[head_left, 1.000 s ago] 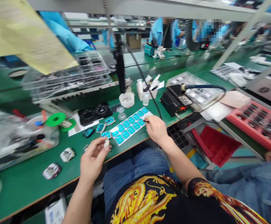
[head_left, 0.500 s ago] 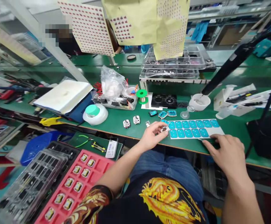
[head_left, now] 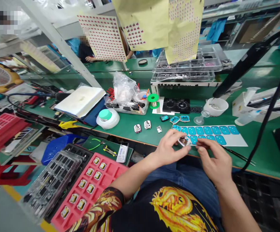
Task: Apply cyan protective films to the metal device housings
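Observation:
My left hand (head_left: 170,149) pinches a small silver watch case (head_left: 183,141) between thumb and fingers, its open side partly showing. Close on its right is my right hand (head_left: 216,159), loosely bent with thumb and forefinger apart; I see nothing held in it. Behind both hands lies a white sheet (head_left: 236,140) bearing rows of blue rounded-square stickers (head_left: 208,130). Tweezers (head_left: 241,155) rest on the green bench by my right hand. Left of the sheet are two silver watch cases (head_left: 147,124) and a small metal part (head_left: 159,129). Several blue-faced cases (head_left: 175,120) sit behind the sheet.
At lower left is a red tray (head_left: 94,183) of small parts beside clear trays (head_left: 50,180). Green-handled pliers (head_left: 96,144) lie nearby. A white dispenser bottle (head_left: 108,119), a solder spool (head_left: 153,100) and a white cup (head_left: 216,106) stand behind. A black arm (head_left: 238,67) slants in from the right.
My right hand has left the tweezers on the bench and moved left to beside the watch case. My left hand still holds the case, now turned more into view. The camera view has shifted.

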Demonstrator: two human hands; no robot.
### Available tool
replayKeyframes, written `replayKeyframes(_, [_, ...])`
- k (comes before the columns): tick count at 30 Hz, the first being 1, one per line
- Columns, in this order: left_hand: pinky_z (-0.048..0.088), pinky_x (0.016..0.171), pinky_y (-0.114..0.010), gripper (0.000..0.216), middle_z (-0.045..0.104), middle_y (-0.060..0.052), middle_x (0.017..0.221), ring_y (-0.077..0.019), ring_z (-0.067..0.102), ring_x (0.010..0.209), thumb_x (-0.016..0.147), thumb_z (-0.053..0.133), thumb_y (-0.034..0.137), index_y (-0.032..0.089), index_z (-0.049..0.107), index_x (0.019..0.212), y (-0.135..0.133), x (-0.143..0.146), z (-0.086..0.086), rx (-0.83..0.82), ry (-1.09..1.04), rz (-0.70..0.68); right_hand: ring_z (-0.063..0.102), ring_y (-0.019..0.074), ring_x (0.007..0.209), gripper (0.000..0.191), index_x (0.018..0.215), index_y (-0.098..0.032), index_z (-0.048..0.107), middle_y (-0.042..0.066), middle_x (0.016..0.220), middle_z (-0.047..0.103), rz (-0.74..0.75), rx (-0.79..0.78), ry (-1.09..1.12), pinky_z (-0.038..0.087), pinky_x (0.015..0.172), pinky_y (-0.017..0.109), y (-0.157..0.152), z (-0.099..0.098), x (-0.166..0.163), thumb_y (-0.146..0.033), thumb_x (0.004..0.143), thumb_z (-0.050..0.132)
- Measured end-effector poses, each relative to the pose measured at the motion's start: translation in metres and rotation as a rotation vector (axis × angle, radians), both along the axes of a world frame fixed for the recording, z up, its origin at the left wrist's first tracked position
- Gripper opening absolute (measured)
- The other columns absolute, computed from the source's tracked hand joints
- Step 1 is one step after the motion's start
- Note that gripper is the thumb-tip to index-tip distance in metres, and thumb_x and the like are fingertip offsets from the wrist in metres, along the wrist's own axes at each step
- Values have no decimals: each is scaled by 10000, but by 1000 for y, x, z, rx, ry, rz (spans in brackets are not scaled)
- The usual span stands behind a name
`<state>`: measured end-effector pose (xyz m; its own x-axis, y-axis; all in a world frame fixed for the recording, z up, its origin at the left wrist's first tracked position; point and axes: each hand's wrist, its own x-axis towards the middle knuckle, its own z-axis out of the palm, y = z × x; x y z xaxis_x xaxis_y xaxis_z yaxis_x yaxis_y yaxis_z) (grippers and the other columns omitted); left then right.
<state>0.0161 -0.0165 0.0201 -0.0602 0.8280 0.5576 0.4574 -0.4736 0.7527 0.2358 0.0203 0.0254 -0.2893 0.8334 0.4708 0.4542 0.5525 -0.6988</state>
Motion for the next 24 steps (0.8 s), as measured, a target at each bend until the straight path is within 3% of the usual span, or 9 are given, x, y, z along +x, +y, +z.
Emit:
replayKeyframes(4, [673, 886, -377, 436, 713, -135, 1182, -239, 747, 1041, 994, 754, 404, 167, 687, 1353, -5, 4, 6, 111, 233, 12, 782, 229, 890, 286, 1164, -273, 819, 60, 1098, 836, 28, -278, 120, 636, 828, 374, -9, -8, -20, -499, 1059, 678])
replayKeyframes(9, [678, 887, -398, 446, 712, -138, 1185, -255, 740, 1071, 1033, 722, 492, 178, 698, 1349, -7, 0, 2, 27, 356, 1, 777, 199, 807, 347, 1106, -268, 851, 53, 1024, 853, -41, -473, 227, 654, 761, 320, -10, -9, -23, -581, 986, 759])
replayKeyframes(15, [661, 940, -368, 509, 711, -110, 1226, -229, 740, 1101, 962, 830, 497, 215, 720, 1371, -7, -4, 5, -93, 102, -116, 782, 179, 763, 340, 1050, -262, 867, 56, 978, 862, -29, -557, 281, 670, 707, 261, -7, -1, -20, -580, 946, 804])
replayKeyframes(20, [594, 744, -286, 471, 729, -70, 1096, -173, 701, 896, 907, 880, 422, 229, 767, 1321, -6, -16, 16, -282, -36, -311, 790, 181, 753, 298, 1041, -259, 868, 57, 984, 864, 129, -654, 298, 684, 710, 269, -2, 3, -12, -532, 924, 847])
replayKeyframes(24, [558, 690, -263, 454, 757, -77, 1065, -153, 683, 814, 896, 875, 364, 200, 780, 1309, -5, -23, 19, -334, -115, -422, 761, 189, 686, 322, 1048, -240, 872, 56, 879, 840, 210, -696, 297, 668, 650, 294, 3, 5, -11, -533, 918, 849])
